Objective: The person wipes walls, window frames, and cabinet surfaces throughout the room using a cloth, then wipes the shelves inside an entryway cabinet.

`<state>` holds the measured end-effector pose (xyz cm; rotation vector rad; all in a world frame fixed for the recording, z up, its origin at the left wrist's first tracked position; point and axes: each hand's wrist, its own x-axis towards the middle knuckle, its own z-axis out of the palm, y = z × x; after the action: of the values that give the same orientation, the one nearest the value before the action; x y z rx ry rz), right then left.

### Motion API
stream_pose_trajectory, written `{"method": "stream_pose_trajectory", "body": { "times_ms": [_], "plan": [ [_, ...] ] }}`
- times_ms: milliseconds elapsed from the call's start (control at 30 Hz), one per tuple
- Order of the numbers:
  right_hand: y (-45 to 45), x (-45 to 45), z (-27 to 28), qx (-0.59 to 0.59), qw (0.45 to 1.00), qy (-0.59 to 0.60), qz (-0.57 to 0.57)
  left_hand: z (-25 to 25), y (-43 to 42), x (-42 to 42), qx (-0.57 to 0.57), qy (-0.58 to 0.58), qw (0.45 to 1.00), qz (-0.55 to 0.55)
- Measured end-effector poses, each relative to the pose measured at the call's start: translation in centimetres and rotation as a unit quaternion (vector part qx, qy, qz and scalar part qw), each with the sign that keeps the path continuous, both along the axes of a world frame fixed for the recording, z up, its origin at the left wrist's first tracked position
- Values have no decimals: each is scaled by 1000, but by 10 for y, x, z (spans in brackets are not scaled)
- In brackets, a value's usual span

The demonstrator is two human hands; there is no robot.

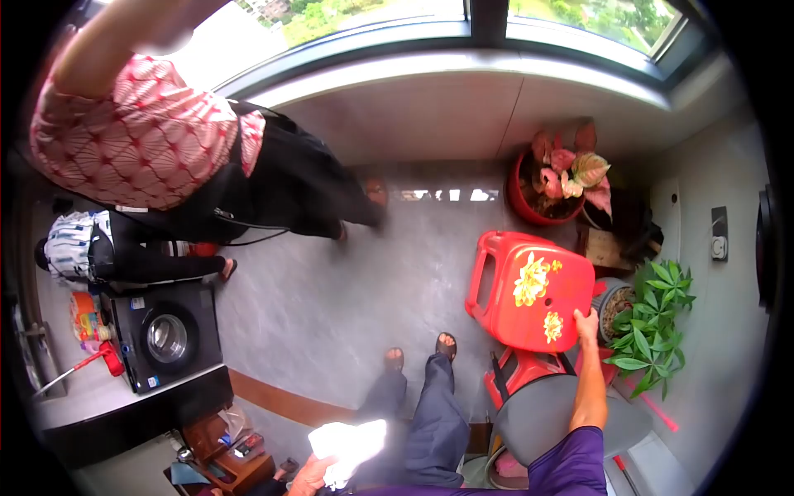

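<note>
My right hand [586, 324] reaches forward and grips the near right edge of a red plastic stool [517, 318] with yellow flower prints on its seat. Its fingertips curl over the rim; the thumb side is partly hidden. Beneath my forearm sits a round grey seat [542, 417], close to the stool's legs. Low in the view, my left hand [309, 476] is closed on a white, overexposed cloth [351, 446], held in front of my left leg. Glare hides the cloth's folds and most of those fingers.
A person in a pink patterned top [157, 132] stands at left; another bends beside a dark washing machine [168, 337]. A red pot [529, 198] with a pink-leaved plant stands beyond the stool. At right is a green plant [649, 331]. A wooden shelf [231, 463] stands bottom left.
</note>
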<state>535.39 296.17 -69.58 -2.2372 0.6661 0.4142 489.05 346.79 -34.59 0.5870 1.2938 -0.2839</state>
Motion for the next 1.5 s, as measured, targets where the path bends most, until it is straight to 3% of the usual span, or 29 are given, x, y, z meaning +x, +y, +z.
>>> {"method": "stream_pose_trajectory", "body": {
  "times_ms": [67, 100, 133, 167, 200, 233, 267, 300, 333, 367, 400, 433, 467, 500, 533, 600, 733, 833, 867, 967, 1067, 1167, 1267, 1400, 1500],
  "plan": [
    [48, -1, 34, -253, 965, -28, 67, 20, 4, 16, 17, -10, 1000, -21],
    [79, -1, 65, -258, 959, 10, 116, 27, 8, 18, 32, -32, 999, -29],
    [91, -4, 61, -210, 960, -33, 184, 32, 10, 22, 45, -57, 997, -37],
    [119, -9, 68, -156, 970, -4, 186, 36, 12, 26, 58, -83, 994, -45],
    [153, -19, 107, -143, 946, -50, 288, 44, 13, 32, 74, -108, 990, -52],
    [168, -29, 96, 69, 925, -113, 356, 54, 14, 37, 92, -126, 986, -64],
    [196, -43, 86, 77, 921, -5, 381, 62, 14, 45, 112, -144, 980, -75],
    [231, -54, 109, 238, 884, 185, 356, 71, 14, 52, 132, -161, 974, -87],
    [269, -67, 157, 229, 860, 195, 412, 80, 12, 59, 143, -175, 971, -77],
    [300, -82, 191, 321, 802, 269, 426, 85, 11, 63, 149, -184, 970, -62],
    [323, -109, 169, 303, 772, 299, 472, 90, 9, 67, 149, -208, 966, -43],
    [350, -110, 258, 321, 717, 309, 536, 95, 9, 69, 148, -231, 961, -25],
    [366, -136, 252, 394, 675, 410, 471, 94, 10, 64, 133, -233, 963, -8],
    [381, -151, 279, 407, 663, 439, 449, 88, 12, 58, 117, -234, 965, 7],
    [395, -174, 261, 523, 575, 486, 399, 84, 16, 56, 101, -236, 966, 23],
    [408, -178, 332, 476, 629, 526, 319, 81, 22, 58, 119, -263, 957, 30],
    [419, -207, 332, 631, 541, 539, 138, 76, 51, 67, 146, -273, 950, 31],
    [417, -203, 360, 591, 635, 409, 284, 61, 79, 71, 186, -253, 949, -28],
    [420, -201, 361, 601, 623, 435, 246, 56, 87, 73, 203, -235, 949, -46],
    [428, -201, 360, 530, 711, 316, 337, 52, 101, 82, 199, -261, 943, -54],
    [431, -197, 384, 440, 781, 275, 347, 64, 108, 96, 172, -279, 942, -75],
    [427, -194, 394, 439, 818, 268, 258, 66, 113, 116, 104, -245, 960, -89],
    [416, -194, 354, 468, 824, 234, 216, 18, 119, 130, 110, -231, 960, -112],
    [418, -173, 360, 466, 834, 158, 250, -27, 119, 165, 98, -220, 966, -97],
    [423, -145, 355, 407, 876, 124, 229, -34, 122, 207, 86, -211, 971, -76]
  ]
}}
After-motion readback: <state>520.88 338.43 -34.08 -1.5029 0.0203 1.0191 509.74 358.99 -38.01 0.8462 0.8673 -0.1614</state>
